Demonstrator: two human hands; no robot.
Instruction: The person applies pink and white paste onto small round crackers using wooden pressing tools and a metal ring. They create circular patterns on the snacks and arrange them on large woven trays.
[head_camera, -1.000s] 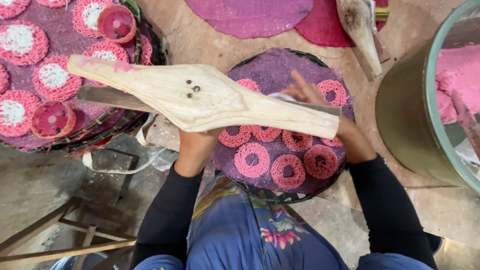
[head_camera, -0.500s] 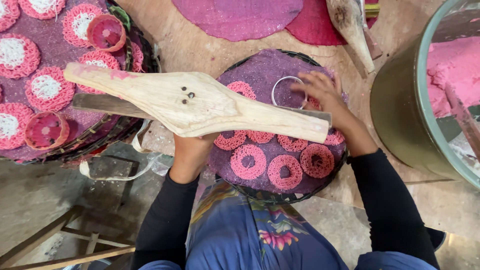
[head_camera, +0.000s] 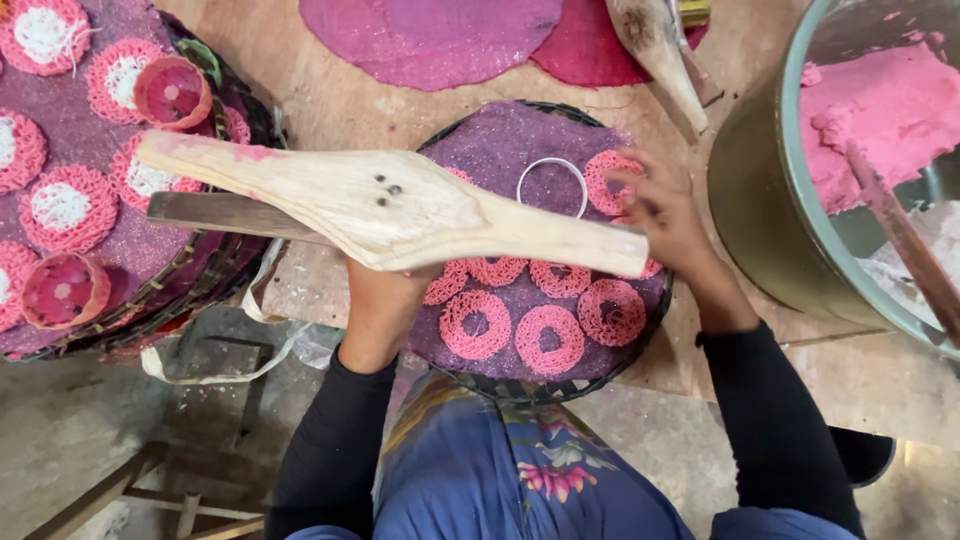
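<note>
My left hand (head_camera: 378, 310) grips from below a pale wooden press (head_camera: 400, 205) shaped like a paddle, held level over a round purple-covered tray (head_camera: 500, 140). On that tray lie several pink ring-shaped coils of dough (head_camera: 545, 338), and a thin metal ring (head_camera: 552, 185) rests on the purple cloth. My right hand (head_camera: 665, 210) hovers at the tray's right side, fingers bent beside the metal ring and the press's narrow end; it looks slightly blurred.
A second purple tray (head_camera: 110, 270) at the left carries pink and white coils and small pink cups. Flat purple discs (head_camera: 430, 35) and another wooden tool (head_camera: 655, 55) lie at the top. A big metal pot (head_camera: 760, 230) of pink dough stands right.
My right hand has moved from the metal ring toward the tray's right edge. The press has stayed over the tray in my left hand.
</note>
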